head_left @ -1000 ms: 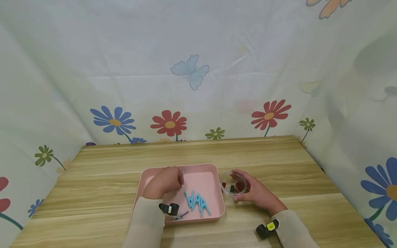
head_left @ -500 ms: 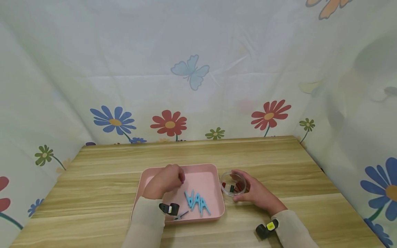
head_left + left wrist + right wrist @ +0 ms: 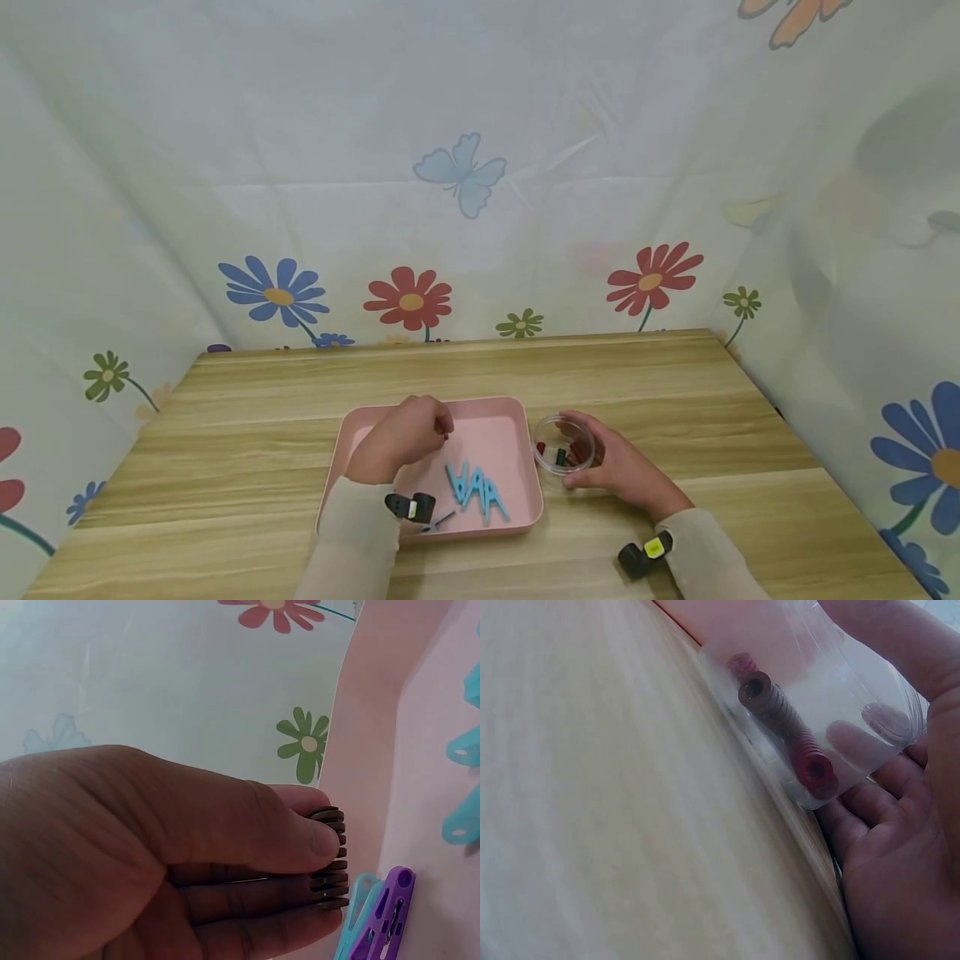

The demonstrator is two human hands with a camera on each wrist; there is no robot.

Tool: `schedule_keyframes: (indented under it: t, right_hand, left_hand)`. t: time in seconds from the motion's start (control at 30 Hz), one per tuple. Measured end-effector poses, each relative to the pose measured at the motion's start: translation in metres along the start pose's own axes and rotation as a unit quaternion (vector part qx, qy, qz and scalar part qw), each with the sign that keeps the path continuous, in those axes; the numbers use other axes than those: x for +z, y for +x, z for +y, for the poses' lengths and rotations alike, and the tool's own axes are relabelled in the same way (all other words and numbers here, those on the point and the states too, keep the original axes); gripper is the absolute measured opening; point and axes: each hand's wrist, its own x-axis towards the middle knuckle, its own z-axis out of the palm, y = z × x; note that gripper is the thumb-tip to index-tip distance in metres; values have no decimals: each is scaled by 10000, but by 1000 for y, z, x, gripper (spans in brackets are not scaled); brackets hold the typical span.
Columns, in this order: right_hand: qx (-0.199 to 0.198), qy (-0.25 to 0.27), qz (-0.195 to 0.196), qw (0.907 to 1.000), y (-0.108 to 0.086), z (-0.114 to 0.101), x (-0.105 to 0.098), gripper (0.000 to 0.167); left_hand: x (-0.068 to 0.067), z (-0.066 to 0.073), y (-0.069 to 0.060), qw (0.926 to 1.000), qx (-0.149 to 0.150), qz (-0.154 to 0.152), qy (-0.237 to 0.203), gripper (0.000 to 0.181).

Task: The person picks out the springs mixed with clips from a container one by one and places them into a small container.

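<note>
Over the far part of a pink tray, my left hand pinches a small coil spring between thumb and fingers; it looks dark brown in the left wrist view. My right hand curls round the side of a clear plastic cup standing just right of the tray. Inside the cup lie a red spring, a dark spring and other red pieces. Several light blue clothespins lie in the tray. A purple clothespin shows below my left fingers in the left wrist view.
A grey clothespin lies by the tray's near wall, partly behind the left wrist camera. The wooden table extends around the tray, with a flowered cloth behind it.
My left hand has shifted slightly right over the tray, and a small reddish end of the spring now shows at its fingertips. My right hand and the cup have stayed in place.
</note>
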Motion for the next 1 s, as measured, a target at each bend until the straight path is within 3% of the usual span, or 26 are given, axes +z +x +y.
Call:
schedule_keyframes:
  t: [1.0]
  right_hand:
    - [127, 73, -1, 9999, 0, 1, 0, 85]
  left_hand:
    - [-1, 18, -2, 9997, 225, 26, 86, 11]
